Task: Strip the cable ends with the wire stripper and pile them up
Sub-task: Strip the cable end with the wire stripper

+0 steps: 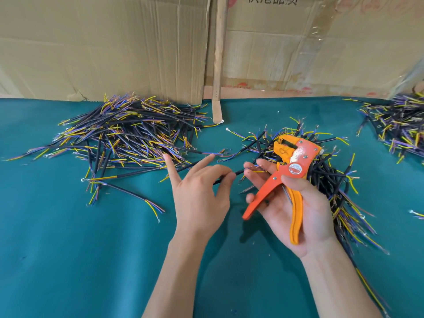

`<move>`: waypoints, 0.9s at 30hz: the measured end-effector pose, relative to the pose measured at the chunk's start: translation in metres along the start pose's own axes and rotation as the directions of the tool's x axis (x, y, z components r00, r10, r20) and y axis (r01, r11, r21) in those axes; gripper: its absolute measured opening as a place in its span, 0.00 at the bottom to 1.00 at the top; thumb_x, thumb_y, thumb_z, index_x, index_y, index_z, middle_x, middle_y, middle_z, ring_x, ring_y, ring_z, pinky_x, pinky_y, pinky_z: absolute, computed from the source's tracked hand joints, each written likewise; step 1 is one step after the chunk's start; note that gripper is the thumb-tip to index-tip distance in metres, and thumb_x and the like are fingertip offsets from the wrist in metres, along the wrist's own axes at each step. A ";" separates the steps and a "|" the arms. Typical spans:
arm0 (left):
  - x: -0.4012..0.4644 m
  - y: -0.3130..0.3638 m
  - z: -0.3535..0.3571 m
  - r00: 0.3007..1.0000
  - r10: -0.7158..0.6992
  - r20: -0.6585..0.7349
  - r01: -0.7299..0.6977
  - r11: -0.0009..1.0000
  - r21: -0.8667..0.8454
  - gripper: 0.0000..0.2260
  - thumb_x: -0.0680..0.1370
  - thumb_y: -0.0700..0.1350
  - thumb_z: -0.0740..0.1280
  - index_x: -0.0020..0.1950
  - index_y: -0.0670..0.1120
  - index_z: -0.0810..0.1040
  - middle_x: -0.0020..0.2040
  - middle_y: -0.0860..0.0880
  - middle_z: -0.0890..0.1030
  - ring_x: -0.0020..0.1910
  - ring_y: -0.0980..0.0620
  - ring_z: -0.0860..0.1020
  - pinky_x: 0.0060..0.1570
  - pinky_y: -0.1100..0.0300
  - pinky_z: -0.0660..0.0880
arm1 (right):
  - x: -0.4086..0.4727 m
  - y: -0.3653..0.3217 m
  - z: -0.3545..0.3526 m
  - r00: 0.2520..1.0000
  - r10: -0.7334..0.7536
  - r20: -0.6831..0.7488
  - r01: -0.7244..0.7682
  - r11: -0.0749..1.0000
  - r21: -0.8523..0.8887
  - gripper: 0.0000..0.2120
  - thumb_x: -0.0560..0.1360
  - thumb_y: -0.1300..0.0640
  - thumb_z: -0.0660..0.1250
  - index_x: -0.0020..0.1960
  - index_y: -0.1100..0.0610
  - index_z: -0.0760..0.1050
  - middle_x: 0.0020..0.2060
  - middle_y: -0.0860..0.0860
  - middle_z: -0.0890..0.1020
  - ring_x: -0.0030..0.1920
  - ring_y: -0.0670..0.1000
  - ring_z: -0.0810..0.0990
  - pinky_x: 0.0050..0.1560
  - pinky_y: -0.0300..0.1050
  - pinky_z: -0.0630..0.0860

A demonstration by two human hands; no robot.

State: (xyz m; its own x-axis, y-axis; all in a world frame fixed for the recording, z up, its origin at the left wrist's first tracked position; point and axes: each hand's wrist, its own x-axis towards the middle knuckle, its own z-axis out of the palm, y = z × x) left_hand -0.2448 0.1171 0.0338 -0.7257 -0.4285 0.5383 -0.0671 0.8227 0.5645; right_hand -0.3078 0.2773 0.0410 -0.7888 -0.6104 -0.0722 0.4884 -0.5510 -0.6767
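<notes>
My right hand [296,210] holds the orange wire stripper [290,171] palm up, thumb over its pivot, handles spread apart. Its fingertips also pinch the coloured wire ends of a short black cable [237,173]. My left hand [202,191] pinches the same cable's black sheath between thumb and a finger, the other fingers stretched out. A big pile of cables [128,136] lies to the left on the green table. A second pile [330,180] lies under and behind my right hand.
Cardboard sheets [114,47] stand along the back of the green table [68,260], with a wooden strip [219,56] between them. A third heap of cables [399,127] sits at the far right. One loose cable [133,196] lies left of my left hand.
</notes>
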 end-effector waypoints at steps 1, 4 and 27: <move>0.000 -0.001 0.000 1.000 -0.013 -0.008 0.013 1.000 0.003 0.06 0.79 0.49 0.66 0.43 0.55 0.81 0.41 0.60 0.83 0.65 0.59 0.79 0.77 0.37 0.36 | 0.000 0.000 0.002 1.000 0.002 0.010 -0.002 1.000 0.012 0.27 0.70 0.57 0.68 0.67 0.66 0.75 0.66 0.66 0.78 0.64 0.59 0.81 0.46 0.52 0.81; 0.001 -0.001 0.000 0.999 -0.032 -0.022 0.033 0.999 0.023 0.06 0.80 0.50 0.66 0.44 0.55 0.81 0.40 0.59 0.84 0.64 0.59 0.79 0.77 0.38 0.36 | 0.000 -0.001 0.004 1.000 0.008 -0.006 -0.008 1.000 -0.004 0.27 0.71 0.57 0.67 0.68 0.67 0.75 0.65 0.66 0.79 0.64 0.60 0.81 0.46 0.52 0.81; -0.001 -0.002 0.006 0.996 -0.056 0.067 0.054 0.998 0.038 0.08 0.82 0.45 0.65 0.54 0.51 0.83 0.45 0.54 0.85 0.47 0.51 0.82 0.80 0.46 0.46 | 0.003 0.009 0.009 0.997 -0.058 -0.047 0.052 0.992 -0.116 0.24 0.70 0.62 0.66 0.64 0.70 0.75 0.62 0.65 0.82 0.66 0.59 0.80 0.44 0.51 0.83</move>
State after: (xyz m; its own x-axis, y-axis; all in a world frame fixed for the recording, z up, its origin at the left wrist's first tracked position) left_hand -0.2482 0.1182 0.0283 -0.7650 -0.4482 0.4625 -0.1324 0.8122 0.5682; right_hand -0.3020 0.2656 0.0411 -0.8323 -0.5503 -0.0673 0.4000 -0.5120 -0.7602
